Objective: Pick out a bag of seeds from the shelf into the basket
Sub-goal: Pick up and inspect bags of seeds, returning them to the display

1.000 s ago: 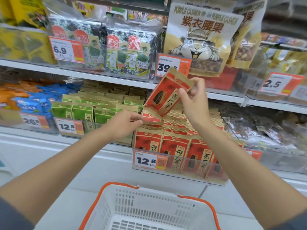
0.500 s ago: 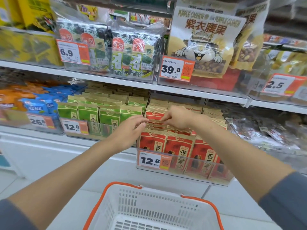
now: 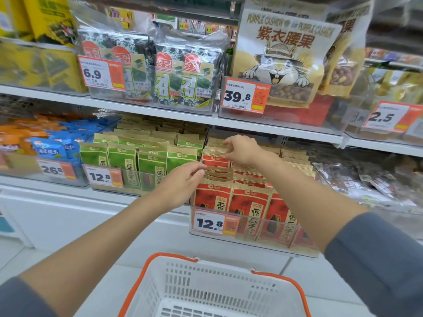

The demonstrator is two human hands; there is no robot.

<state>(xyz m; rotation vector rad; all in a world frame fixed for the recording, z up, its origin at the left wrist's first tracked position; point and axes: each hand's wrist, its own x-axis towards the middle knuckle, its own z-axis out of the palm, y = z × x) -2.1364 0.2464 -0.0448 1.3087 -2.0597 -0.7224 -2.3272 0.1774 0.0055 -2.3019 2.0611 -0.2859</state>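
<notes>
Red sunflower-seed bags (image 3: 249, 207) with kraft-paper tops stand in rows in a clear bin on the lower shelf. My left hand (image 3: 183, 181) reaches in from the left, and its thumb and fingertips pinch the paper top of a red bag (image 3: 218, 173) in the second row. My right hand (image 3: 240, 149) is further back over the same bin, fingers curled down onto the top edge of a rear red bag (image 3: 215, 157). The white basket (image 3: 206, 280) with orange handles sits below my arms, nothing visible inside.
Green seed bags (image 3: 148, 161) fill the bin to the left, blue and orange packs (image 3: 50, 147) beyond them. On the upper shelf (image 3: 160, 108) stand seaweed packs (image 3: 183, 72) and a large cashew bag (image 3: 286, 58). Orange price tags line the bin fronts.
One second ago my right hand held a red bag up in the air. It lowered the bag back among the rows and now sits over the rear bags. My left hand moved right onto a bag top.
</notes>
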